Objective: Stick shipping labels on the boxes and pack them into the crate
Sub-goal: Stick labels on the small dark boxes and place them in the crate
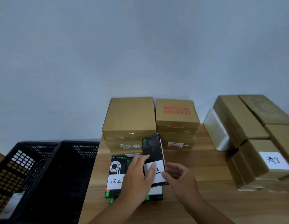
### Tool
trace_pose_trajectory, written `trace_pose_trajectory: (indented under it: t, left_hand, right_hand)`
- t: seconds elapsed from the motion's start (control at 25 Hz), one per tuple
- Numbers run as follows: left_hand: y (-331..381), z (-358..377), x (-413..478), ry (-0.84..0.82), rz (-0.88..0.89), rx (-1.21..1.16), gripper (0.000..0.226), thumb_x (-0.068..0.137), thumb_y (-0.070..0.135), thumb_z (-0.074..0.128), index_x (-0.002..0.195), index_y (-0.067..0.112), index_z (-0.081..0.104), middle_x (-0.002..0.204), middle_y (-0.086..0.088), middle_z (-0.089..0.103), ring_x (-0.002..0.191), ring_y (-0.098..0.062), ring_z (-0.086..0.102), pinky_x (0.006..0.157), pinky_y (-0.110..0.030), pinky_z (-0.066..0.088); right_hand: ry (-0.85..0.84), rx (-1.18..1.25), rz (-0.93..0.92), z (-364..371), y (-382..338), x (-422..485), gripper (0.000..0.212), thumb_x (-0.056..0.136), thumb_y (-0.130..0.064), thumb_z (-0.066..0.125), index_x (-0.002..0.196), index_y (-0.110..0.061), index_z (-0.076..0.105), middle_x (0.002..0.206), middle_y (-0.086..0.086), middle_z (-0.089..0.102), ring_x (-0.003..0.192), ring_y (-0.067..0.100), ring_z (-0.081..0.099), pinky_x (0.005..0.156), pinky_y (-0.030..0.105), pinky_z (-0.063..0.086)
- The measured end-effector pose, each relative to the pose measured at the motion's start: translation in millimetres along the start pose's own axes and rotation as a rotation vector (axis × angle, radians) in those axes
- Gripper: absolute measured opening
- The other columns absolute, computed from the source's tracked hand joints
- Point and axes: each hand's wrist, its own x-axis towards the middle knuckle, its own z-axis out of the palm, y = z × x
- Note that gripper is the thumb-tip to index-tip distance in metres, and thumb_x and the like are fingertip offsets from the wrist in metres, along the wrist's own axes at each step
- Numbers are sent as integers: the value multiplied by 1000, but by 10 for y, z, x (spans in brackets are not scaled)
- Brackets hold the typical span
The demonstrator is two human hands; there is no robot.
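A black box (152, 151) is held tilted above the desk (205, 201), its upper end lifted towards the wall. It is grasped at its right edge by the right hand (181, 180), whose thumb and curled fingers are closed on that edge. The left hand (137, 177) is laid over the front of the box with fingers fairly straight, and one fingertip (151, 169) is pressed on the white label (156, 172) stuck across the box's lower part. Beneath and just left of it, more black boxes are laid flat on the desk; one labelled box (115, 173) is seen there with handwritten characters. Two black lattice crates (43, 172) are set side by side just beyond the desk's left edge, and a pale flat item, too blurred to identify, is seen in the left one. Two stacks of cardboard cartons (129, 117) are placed against the wall behind the black boxes, and a further group of cartons (247, 126) is piled at the right, one bearing a white handwritten sticker (275, 160).
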Motion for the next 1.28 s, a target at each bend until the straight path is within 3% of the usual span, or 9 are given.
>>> trace_pose_trajectory:
  t: [0.32, 0.4, 0.48, 0.64, 0.72, 0.84, 0.96, 1.16, 1.28]
  left_hand:
    - [436, -58, 271, 33, -70, -183, 77, 89, 68, 59, 154, 35, 34, 141, 25, 32, 124, 5, 41, 89, -11, 38]
    - [570, -69, 392, 42, -134, -344, 79, 85, 66, 65, 152, 34, 37, 137, 21, 37, 123, -1, 48, 92, -18, 47]
    - [673, -60, 491, 38, -217, -524, 66, 86, 60, 69, 143, 36, 48, 135, 14, 50, 118, -8, 60, 94, -33, 58]
    - [741, -61, 530, -6, -239, -729, 32, 95, 52, 62, 123, 36, 65, 117, 11, 72, 101, -8, 72, 82, -30, 63]
    - [756, -68, 500, -43, -253, -845, 29, 99, 49, 58, 118, 30, 69, 113, 6, 76, 101, -11, 74, 81, -29, 62]
    - [789, -65, 453, -152, -336, -1010, 31, 103, 44, 53, 123, 25, 68, 114, -6, 77, 104, -27, 74, 91, -47, 60]
    - [769, -77, 435, -185, -349, -987, 30, 104, 44, 51, 124, 28, 68, 115, -7, 76, 104, -31, 74, 94, -55, 58]
    - [754, -149, 409, -89, -184, -801, 29, 102, 47, 54, 127, 37, 64, 101, 8, 78, 91, -14, 76, 66, -28, 61]
    - [750, -203, 402, -18, -110, -777, 25, 100, 43, 59, 124, 52, 61, 95, 8, 77, 87, -9, 75, 61, -21, 58]
  right_hand:
    - [78, -73, -260, -89, -490, -57, 40, 83, -21, 82, 120, -24, 69, 100, -15, 71, 89, -4, 67, 75, 13, 56]
    - [100, -118, -382, -97, -617, -74, 41, 83, -19, 81, 120, -30, 67, 101, -14, 66, 91, -5, 62, 75, 10, 52]
    - [100, -137, -486, -88, -680, -103, 48, 82, -16, 81, 122, -35, 62, 102, -14, 60, 95, -3, 59, 77, 8, 49]
    - [118, -160, -594, -119, -638, -140, 45, 89, -21, 74, 129, -36, 61, 113, -18, 54, 111, 3, 55, 91, 9, 46]
    - [133, -65, -538, -172, -610, -104, 38, 91, -24, 71, 127, -35, 64, 119, -16, 55, 113, 3, 56, 89, 10, 48]
    - [77, 192, -297, -209, -627, -33, 47, 93, -30, 70, 137, -31, 55, 121, -10, 62, 105, 8, 66, 76, 23, 60]
    - [74, 285, -249, -244, -631, 9, 49, 92, -26, 72, 139, -26, 57, 104, -10, 75, 93, 4, 72, 66, 23, 61]
    - [118, 335, -293, -309, -675, 35, 37, 90, -16, 74, 123, -33, 68, 98, -14, 77, 88, 8, 75, 62, 23, 61]
    - [121, 324, -312, -338, -685, 52, 39, 89, -18, 75, 123, -35, 69, 100, -14, 76, 89, 8, 74, 63, 26, 62]
